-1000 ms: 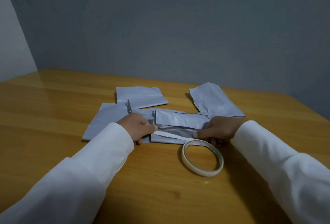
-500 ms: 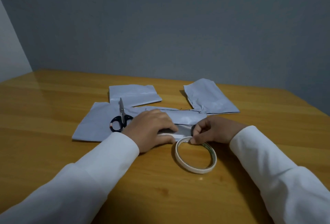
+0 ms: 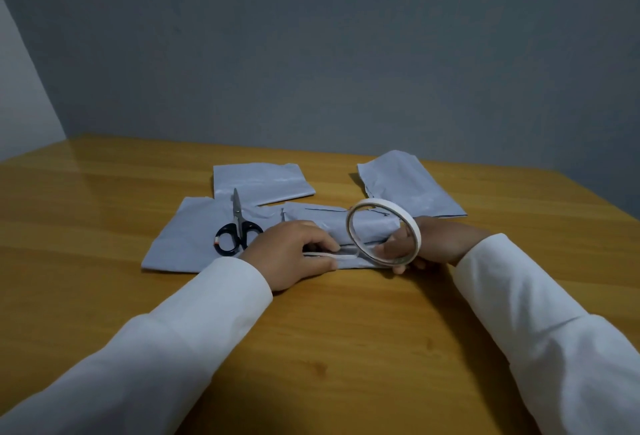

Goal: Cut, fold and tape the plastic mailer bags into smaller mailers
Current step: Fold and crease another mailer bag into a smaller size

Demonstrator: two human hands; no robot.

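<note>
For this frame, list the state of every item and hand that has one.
White tape roll: lifted, upright, strip pulled out.
Black-handled scissors: closed, lying on a grey plastic mailer sheet.
Folded grey mailer: flat, being taped.
Left hand: pressing the strip down.
Right hand: gripping the roll.
</note>
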